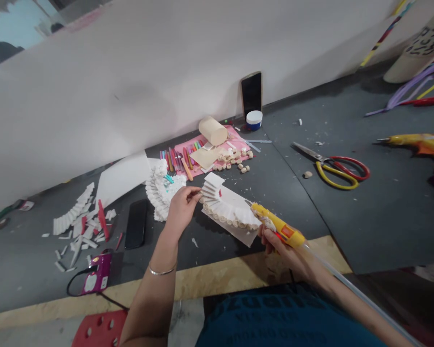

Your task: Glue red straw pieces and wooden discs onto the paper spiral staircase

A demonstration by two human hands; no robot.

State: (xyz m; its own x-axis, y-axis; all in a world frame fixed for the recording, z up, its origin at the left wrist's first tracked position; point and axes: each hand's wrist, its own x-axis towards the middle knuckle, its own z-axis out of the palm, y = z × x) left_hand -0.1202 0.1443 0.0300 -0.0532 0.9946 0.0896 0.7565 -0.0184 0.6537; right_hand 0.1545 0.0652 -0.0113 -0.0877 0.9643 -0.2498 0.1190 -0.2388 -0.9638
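Observation:
My right hand (273, 239) is wrapped round a yellow glue gun (280, 225) with a long clear glue stick trailing from its back. The gun's nozzle points left, close to the right part of a curved paper craft (231, 210). White folded strips fan out along this craft, and small beige paper rolls line its lower edge. It lies on a pale sheet of card (246, 237). At the craft's left end my left hand (183, 205) has thumb and forefinger pinched at its edge; the fingertips partly hide what they grip.
Left of the craft lie a ruffled white paper piece (158, 195), a black phone (136, 224), paper scraps (90, 231) and a purple device (97, 273). Behind are markers (177, 159) and loose rolls (235, 158). Scissors (329, 166) and another glue gun (415, 142) lie right.

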